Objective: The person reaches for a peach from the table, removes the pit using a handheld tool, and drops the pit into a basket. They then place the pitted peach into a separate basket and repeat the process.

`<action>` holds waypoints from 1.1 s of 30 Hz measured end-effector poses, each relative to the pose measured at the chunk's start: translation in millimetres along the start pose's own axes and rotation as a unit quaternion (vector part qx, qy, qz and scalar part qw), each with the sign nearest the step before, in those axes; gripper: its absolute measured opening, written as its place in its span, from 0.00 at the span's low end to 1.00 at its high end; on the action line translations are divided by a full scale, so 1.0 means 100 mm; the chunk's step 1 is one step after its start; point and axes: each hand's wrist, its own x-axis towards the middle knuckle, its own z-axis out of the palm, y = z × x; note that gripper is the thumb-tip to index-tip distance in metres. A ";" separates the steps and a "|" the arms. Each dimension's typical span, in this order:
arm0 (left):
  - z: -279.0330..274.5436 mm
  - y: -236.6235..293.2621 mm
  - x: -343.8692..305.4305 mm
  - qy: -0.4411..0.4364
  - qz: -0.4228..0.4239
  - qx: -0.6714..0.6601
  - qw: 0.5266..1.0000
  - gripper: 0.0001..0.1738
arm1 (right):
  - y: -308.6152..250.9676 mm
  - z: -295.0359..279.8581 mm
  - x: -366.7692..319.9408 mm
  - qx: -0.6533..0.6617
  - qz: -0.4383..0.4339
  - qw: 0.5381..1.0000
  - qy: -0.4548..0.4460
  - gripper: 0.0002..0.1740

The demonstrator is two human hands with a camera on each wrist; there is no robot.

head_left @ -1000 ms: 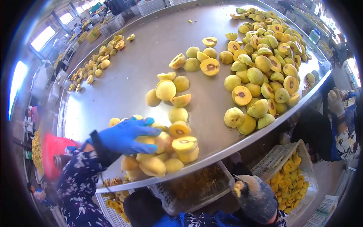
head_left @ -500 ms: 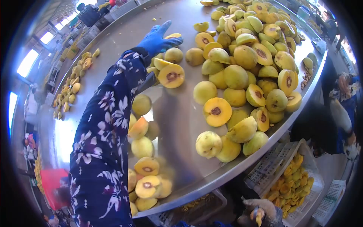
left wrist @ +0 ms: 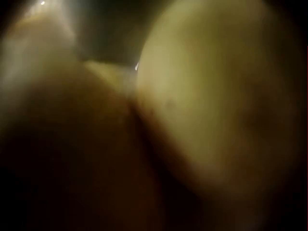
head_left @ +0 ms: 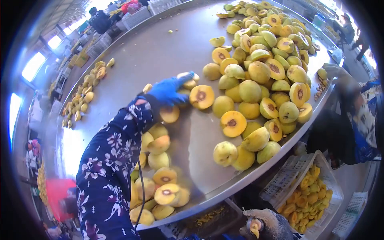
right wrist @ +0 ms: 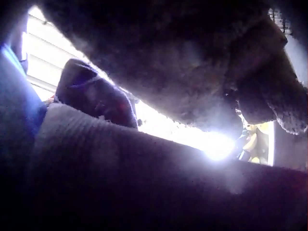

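In the head view my blue-gloved left hand point(head_left: 168, 93) reaches across the metal table point(head_left: 136, 60), its fingers extended over several halved yellow fruits. One cut half point(head_left: 201, 97) lies just beyond the fingers, pit side up. Close to the left wrist camera is a blurred yellow-green fruit point(left wrist: 207, 91). Low in the head view, my right hand point(head_left: 270, 224) in a dirty grey glove is curled round a small yellowish object point(head_left: 255, 228), whose exact shape is unclear. Dark glove fabric point(right wrist: 168, 62) fills much of the right wrist view.
A large heap of fruit halves point(head_left: 260, 72) covers the table's right side; more point(head_left: 167, 195) lie at the near edge, and a smaller group point(head_left: 89, 97) at far left. Below the rim stands a white crate point(head_left: 336, 196) of yellow pieces. Another person's arm point(head_left: 356, 100) is at right.
My left hand went from the near fruits to the far side of the loose ones, then came back nearer with several halves shifting beside it. My right hand remains low, below the table edge.
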 end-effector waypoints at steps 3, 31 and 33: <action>0.00 0.33 -0.47 -0.046 -0.009 0.139 0.989 0.44 | -0.15 0.07 0.00 0.019 -0.034 0.999 -0.027 0.22; 0.11 -0.13 -0.69 0.073 -0.153 0.096 0.981 0.32 | -0.14 0.54 -0.29 -0.024 -0.055 0.998 -0.018 0.16; 0.17 0.03 -0.77 0.101 -0.160 0.110 0.976 0.30 | -0.08 0.60 -0.32 -0.063 -0.054 0.996 -0.029 0.16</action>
